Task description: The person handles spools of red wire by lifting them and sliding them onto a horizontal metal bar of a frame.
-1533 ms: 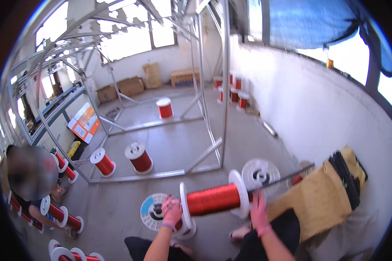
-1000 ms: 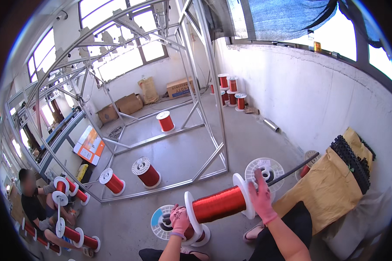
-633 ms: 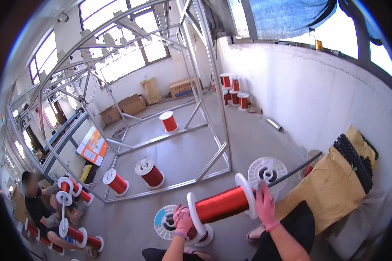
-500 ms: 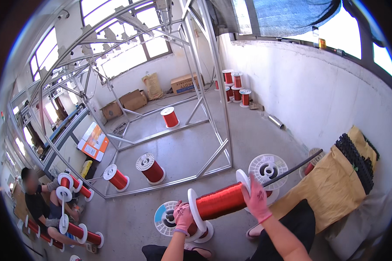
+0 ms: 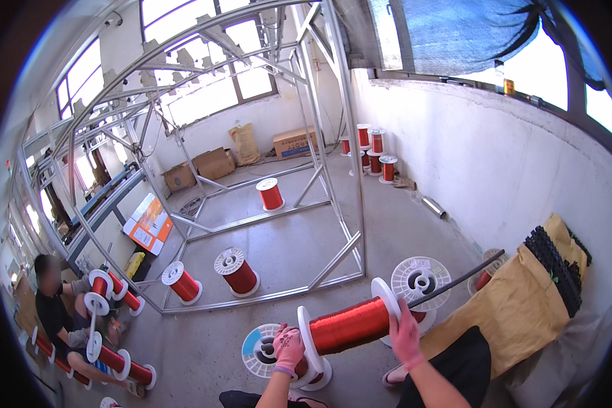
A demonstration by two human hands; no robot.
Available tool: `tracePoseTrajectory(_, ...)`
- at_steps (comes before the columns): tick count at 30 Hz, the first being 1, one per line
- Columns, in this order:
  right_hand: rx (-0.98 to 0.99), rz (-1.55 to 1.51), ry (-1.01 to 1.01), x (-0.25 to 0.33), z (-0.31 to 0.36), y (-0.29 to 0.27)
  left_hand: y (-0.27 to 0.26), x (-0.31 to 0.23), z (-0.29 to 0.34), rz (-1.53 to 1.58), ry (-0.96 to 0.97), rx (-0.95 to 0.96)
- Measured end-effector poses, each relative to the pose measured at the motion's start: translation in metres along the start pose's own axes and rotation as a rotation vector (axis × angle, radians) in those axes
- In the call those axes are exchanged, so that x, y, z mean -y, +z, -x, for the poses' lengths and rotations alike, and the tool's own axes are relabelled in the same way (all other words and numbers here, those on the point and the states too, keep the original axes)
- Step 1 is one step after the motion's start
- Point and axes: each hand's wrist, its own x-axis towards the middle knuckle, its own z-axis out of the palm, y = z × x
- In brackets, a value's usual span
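Observation:
A large spool of glossy red wire (image 5: 352,326) with white flanges lies almost level in front of me, its right end slightly higher. A dark rod (image 5: 455,279) sticks out of its right end, sloping up to the right. My left hand (image 5: 289,348), in a pink glove, is closed beside the left flange, apparently around the rod's other end, which the fingers mostly hide. My right hand (image 5: 405,338), also gloved in pink, grips the right flange at its outer side. Beneath are an upright spool with a blue-and-white top (image 5: 257,348) and another white-topped spool (image 5: 421,273).
A metal frame (image 5: 265,304) stands ahead, with red wire spools (image 5: 238,273) in and around it. At left a person (image 5: 58,313) sits among more spools. Brown paper (image 5: 486,319) and black ridged strips (image 5: 551,262) lie at right. Several spools (image 5: 387,168) stand by the far wall.
My right hand has shifted down and outward on the right flange. The held spool has moved slightly right, and the whole view has shifted a little.

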Motion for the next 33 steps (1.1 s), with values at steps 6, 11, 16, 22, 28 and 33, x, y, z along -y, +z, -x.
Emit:
tracePoseTrajectory(6,0.072,-0.084,0.170,-0.049,0.053,-0.030,-0.010,-0.011,-0.024,0.040,-0.037,0.017)
tracePoseTrajectory(11,-0.106,0.000,-0.151,0.038,-0.045,-0.012,-0.007,-0.003,-0.001,0.050,-0.020,0.038)
tracePoseTrajectory(16,0.332,0.289,0.261,-0.068,0.095,-0.011,-0.010,-0.021,-0.018,0.062,-0.020,0.053)
tracePoseTrajectory(22,0.012,-0.245,0.188,0.017,-0.003,-0.031,-0.008,-0.004,0.008,-0.021,-0.075,0.086)
tracePoseTrajectory(28,-0.017,-0.142,0.046,0.014,0.020,-0.005,-0.011,-0.007,-0.001,0.038,-0.062,0.053)
tracePoseTrajectory(33,-0.043,0.134,0.267,-0.096,0.079,-0.013,0.006,-0.012,-0.006,0.158,-0.083,-0.010)
